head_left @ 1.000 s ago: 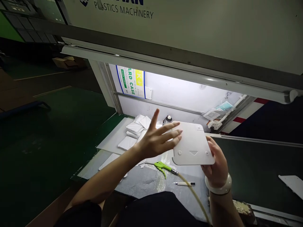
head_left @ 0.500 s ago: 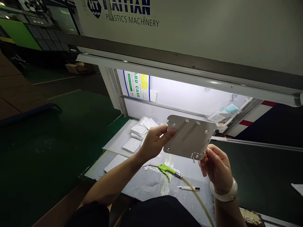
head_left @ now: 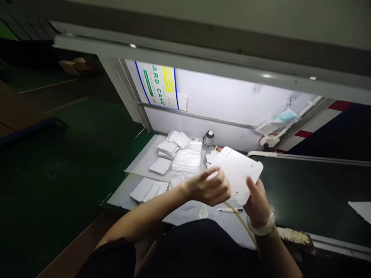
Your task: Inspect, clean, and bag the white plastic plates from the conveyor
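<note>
My right hand (head_left: 257, 202) grips a flat white plastic plate (head_left: 239, 170) by its lower right corner, thumb on the near face. The plate has rounded corners and small round bosses, and is held tilted above the work table (head_left: 185, 206). My left hand (head_left: 213, 186) is curled closed at the plate's left edge, overlapping it. Whether anything sits in those fingers is hidden. Under the hands run a yellowish hose (head_left: 242, 224) and a white pen (head_left: 230, 210) with a dark end.
Stacked white plates (head_left: 168, 146) lie at the table's back left, beside a pile of white bags (head_left: 188, 158). More plates (head_left: 147, 189) are at the front left. A clear bottle (head_left: 208, 141) stands behind. A dark green conveyor belt (head_left: 313, 193) runs on the right; a machine cover edge (head_left: 203, 58) hangs overhead.
The plate has been turned, and my right hand now holds its corner. My left hand has left its grip on the upper left edge and moved lower, curled. The view has tilted down.
</note>
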Demonstrator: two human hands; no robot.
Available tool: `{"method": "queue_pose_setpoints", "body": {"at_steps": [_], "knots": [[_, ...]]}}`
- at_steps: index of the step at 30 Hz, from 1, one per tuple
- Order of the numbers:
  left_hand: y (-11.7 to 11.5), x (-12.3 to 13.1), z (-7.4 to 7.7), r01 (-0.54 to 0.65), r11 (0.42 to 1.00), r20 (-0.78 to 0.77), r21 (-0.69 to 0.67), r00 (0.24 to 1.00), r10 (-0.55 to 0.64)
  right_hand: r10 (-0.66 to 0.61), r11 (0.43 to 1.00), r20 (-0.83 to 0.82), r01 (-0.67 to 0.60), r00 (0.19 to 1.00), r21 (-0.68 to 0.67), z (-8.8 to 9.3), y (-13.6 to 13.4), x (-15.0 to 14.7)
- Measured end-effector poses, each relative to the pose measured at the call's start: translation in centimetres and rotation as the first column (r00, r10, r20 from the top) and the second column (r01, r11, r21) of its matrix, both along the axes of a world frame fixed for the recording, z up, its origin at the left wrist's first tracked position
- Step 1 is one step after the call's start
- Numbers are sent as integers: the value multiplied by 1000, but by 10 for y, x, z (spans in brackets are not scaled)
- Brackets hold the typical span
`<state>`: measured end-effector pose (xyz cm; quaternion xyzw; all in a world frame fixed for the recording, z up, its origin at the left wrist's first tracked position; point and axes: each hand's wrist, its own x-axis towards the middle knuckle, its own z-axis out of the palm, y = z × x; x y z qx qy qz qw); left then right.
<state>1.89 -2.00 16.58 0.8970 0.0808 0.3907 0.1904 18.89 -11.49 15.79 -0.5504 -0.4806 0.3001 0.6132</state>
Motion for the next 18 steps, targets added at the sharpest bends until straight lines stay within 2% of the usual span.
{"method": "queue_pose_setpoints", "body": {"at_steps": [2, 4, 5, 6, 8, 10, 13, 15, 18], "knots": [[-1, 16, -45, 96, 989, -109, -109, 988, -108, -158, 986, -1, 158, 987, -58, -22, -6, 8], [-7, 32, -97, 23, 942, -266, -335, 957, -118, -379, 916, 45, 382, 924, -122, -47, -17, 24], [-13, 38, -123, -76, 882, -388, -466, 913, -127, -482, 858, 89, 490, 872, -156, -61, -25, 33], [-20, 44, -145, -193, 789, -498, -583, 852, -159, -545, 804, 125, 559, 829, -204, -75, -35, 43], [-36, 51, -180, -252, 707, -569, -661, 783, -253, -583, 754, 89, 579, 808, -310, -103, -57, 60], [-52, 54, -199, -283, 636, -576, -718, 755, -314, -590, 729, 42, 554, 806, -402, -129, -81, 70], [-61, 59, -210, -309, 497, -517, -811, 775, -363, -607, 665, 89, 567, 790, -486, -155, -109, 72], [-54, 61, -216, -314, 382, -459, -869, 797, -391, -636, 634, 77, 577, 768, -516, -161, -117, 67], [-29, 59, -232, -319, 186, -368, -929, 826, -426, -719, 618, -111, 559, 686, -553, -164, -112, 56]]}}
